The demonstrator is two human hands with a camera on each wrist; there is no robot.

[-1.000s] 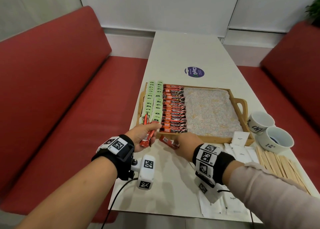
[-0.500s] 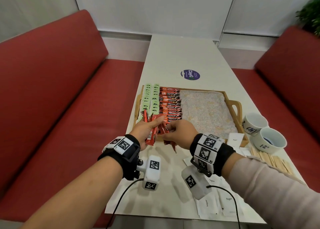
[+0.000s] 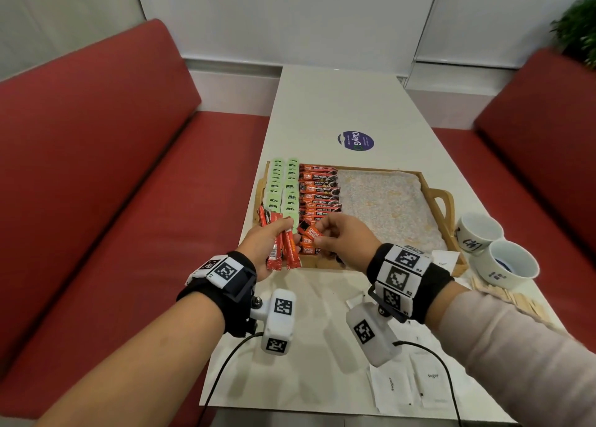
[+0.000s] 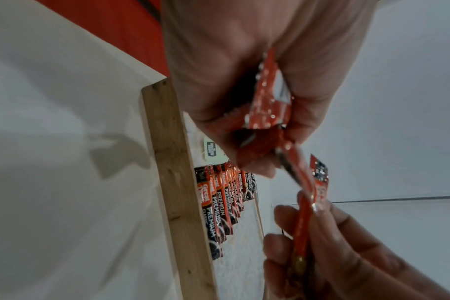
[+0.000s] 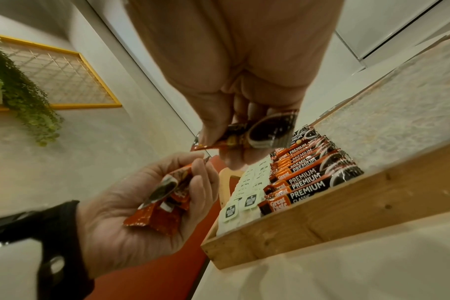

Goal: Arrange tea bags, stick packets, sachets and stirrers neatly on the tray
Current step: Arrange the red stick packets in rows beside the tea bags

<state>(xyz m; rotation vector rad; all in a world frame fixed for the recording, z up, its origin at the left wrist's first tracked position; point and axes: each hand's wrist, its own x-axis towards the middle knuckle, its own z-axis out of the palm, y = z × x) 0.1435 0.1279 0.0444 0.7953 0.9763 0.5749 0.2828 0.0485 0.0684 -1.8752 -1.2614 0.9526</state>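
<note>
Holding a fan of red sticks [image 3: 280, 249] in curled left hand [image 3: 265, 240], right hand [image 3: 346, 237] pinching one stick [image 3: 310, 232] above tray [image 3: 446, 200] near edge.

walls: pale panels [image 3: 290, 16] | seating: red benches [image 3: 96, 168] | plant [image 3: 580, 29] far right corner

A café-style booth. Red padded benches [image 3: 96, 155] flank a long white table [image 3: 338, 104]. Beyond the hands lies a round purple sticker [image 3: 355, 140].

Red-orange and black stick packets [image 3: 317, 197]; pale green tea bags [image 3: 283, 188]; speckled tray liner [image 3: 387, 207]; white desk [image 3: 335, 104]; red seats [image 3: 96, 155].
</note>
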